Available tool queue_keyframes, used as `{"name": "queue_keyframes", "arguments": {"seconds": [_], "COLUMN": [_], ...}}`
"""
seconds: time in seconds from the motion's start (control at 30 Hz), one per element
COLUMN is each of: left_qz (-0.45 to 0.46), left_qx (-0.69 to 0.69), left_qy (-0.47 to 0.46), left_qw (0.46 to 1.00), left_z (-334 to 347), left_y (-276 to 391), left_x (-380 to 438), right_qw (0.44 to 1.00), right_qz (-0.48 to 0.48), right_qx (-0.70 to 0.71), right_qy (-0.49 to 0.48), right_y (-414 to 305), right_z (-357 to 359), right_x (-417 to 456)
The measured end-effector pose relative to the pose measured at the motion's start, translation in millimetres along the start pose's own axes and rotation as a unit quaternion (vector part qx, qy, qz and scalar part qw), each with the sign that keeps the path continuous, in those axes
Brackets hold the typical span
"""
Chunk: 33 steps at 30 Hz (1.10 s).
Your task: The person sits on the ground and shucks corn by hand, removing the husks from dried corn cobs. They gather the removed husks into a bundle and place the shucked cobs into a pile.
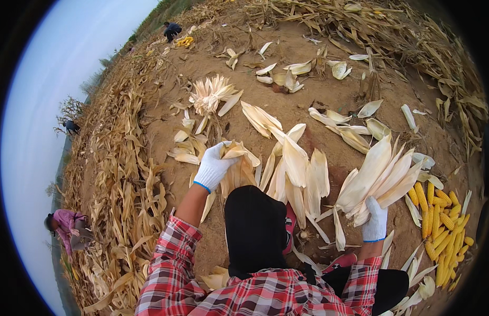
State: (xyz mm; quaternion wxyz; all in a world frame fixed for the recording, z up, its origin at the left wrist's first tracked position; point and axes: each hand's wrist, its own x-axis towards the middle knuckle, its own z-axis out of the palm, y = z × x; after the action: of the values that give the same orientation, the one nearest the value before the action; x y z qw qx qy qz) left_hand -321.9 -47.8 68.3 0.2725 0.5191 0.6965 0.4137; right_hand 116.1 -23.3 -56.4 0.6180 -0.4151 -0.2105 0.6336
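My left hand (214, 165), in a white knit glove with a blue cuff edge, grips the top of a bunch of corn husks (243, 170) beside my raised knee. More pale husks (296, 162) lie on the soil just right of that bunch. My right hand (375, 219), gloved the same way, is closed around the base of a thick fan of cream husks (373, 177), whose tips point up and away. Right of this hand lies a heap of husked yellow corn cobs (442, 233).
Husks gathered in a tuft (213, 94) lie ahead on bare soil (276, 43). Dry cornstalks (122, 205) form a thick row at left, with more stalks (418, 51) at far right. Several people (68, 227) are bent over or crouching in the distance, one near another cob pile (185, 41).
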Motion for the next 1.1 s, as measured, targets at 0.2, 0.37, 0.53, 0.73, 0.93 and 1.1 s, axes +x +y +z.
{"name": "queue_keyframes", "arguments": {"seconds": [0.2,0.37,0.53,0.73,0.93,1.1], "left_qz": [0.066,0.049,0.012,-0.007,-0.085,-0.158], "left_qx": [0.341,-0.077,-0.243,-0.203,-0.203,-0.208], "left_qy": [-0.072,0.144,0.096,-0.008,-0.145,-0.253], "left_qw": [0.935,0.985,0.965,0.979,0.965,0.932], "left_z": [-11.2,-6.4,6.8,52.9,102.7,158.0], "left_y": [12.7,42.4,77.0,98.3,102.9,89.6], "left_x": [26.4,65.9,82.2,75.3,55.3,13.2], "right_qw": [0.999,0.998,0.997,0.992,0.976,0.956], "right_qz": [-0.008,0.004,-0.009,0.0,0.043,0.107], "right_qx": [-0.039,-0.051,-0.074,-0.112,-0.098,-0.114], "right_qy": [-0.029,-0.025,-0.018,-0.052,-0.188,-0.249], "right_y": [-0.2,-10.7,-21.1,-34.7,-62.0,-30.8], "right_z": [-0.3,0.7,11.9,17.4,57.8,48.7], "right_x": [2.0,-4.2,-8.6,-12.2,-30.6,-37.9]}}
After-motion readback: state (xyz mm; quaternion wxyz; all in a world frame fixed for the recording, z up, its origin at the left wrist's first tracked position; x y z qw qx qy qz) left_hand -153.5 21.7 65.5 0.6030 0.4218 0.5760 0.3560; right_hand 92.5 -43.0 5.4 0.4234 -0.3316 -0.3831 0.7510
